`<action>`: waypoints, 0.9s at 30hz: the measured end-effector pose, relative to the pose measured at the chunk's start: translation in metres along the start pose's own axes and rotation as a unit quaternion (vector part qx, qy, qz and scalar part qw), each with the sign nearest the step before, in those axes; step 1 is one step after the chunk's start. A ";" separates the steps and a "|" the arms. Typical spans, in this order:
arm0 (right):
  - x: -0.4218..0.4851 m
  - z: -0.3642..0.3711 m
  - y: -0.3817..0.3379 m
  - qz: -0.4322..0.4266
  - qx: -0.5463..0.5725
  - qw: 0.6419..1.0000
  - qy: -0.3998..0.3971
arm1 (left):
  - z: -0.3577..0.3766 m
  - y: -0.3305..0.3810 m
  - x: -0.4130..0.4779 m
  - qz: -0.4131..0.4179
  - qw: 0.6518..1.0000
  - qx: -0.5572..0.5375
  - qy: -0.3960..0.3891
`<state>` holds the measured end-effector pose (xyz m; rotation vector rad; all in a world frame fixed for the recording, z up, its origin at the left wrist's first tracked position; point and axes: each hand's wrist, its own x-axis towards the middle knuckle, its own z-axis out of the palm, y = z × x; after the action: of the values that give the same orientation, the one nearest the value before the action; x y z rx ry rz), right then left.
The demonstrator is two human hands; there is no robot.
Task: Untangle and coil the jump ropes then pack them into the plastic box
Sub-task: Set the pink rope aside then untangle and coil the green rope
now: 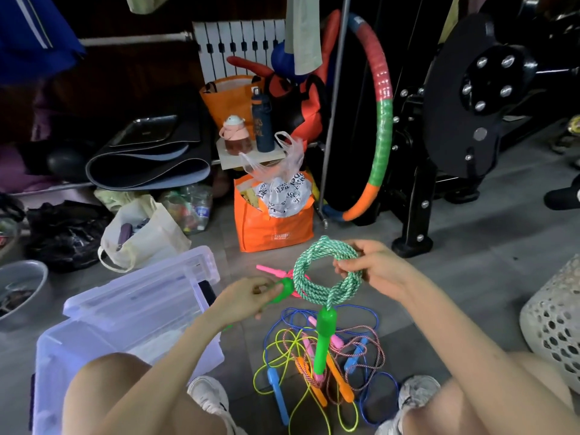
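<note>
A green-and-white braided jump rope [317, 287] is wound into a round coil held up above the floor. My right hand [373, 268] grips the coil on its right side. My left hand [248, 296] pinches one green handle [282, 291] at the coil's left. The other green handle [324, 343] hangs straight down from the coil. Below it on the floor lies a tangled pile of ropes [320, 365]: blue, yellow, orange and pink-braided, with their handles. A pink handle [270, 270] lies behind the coil. The clear plastic box [125, 321] stands open at my left.
An orange bag [276, 227] and a cream tote [147, 237] stand beyond the box. A hula hoop [381, 127] and black exercise machine [455, 120] are at the back right. A white perforated basket [552, 321] is at the right, a metal bowl [22, 290] at the left.
</note>
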<state>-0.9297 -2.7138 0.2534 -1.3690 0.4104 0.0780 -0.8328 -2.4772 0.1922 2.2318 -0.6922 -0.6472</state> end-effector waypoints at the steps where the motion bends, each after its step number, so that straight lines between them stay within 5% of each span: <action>1: -0.001 0.001 -0.002 -0.008 0.003 1.000 -0.016 | -0.001 0.002 -0.003 0.010 0.999 -0.019 -0.026; 5: -0.004 0.008 -0.012 -0.094 -0.059 0.994 0.007 | 0.001 0.010 -0.014 -0.007 0.979 -0.193 -0.070; 7: -0.005 0.015 -0.018 -0.149 -0.052 0.985 0.063 | 0.012 0.013 -0.015 0.006 0.970 -0.242 -0.032; 14: -0.004 0.013 -0.042 -0.203 0.097 0.951 0.213 | 0.043 -0.007 -0.011 0.010 0.981 -0.164 0.107; 17: 0.001 0.018 -0.039 -0.205 0.072 0.958 0.189 | 0.049 0.003 -0.016 0.017 0.968 -0.239 0.075; 21: 0.000 0.023 -0.042 -0.190 0.028 0.975 0.111 | 0.036 0.026 -0.011 -0.004 0.898 -0.438 -0.026; 27: -0.008 0.028 -0.050 -0.155 0.042 0.987 0.027 | 0.012 0.041 0.007 0.008 0.936 -0.350 -0.030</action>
<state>-0.9156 -2.6956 0.3068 -1.3383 0.2393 -0.2302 -0.8467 -2.5118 0.2134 1.5488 -0.4140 -0.8052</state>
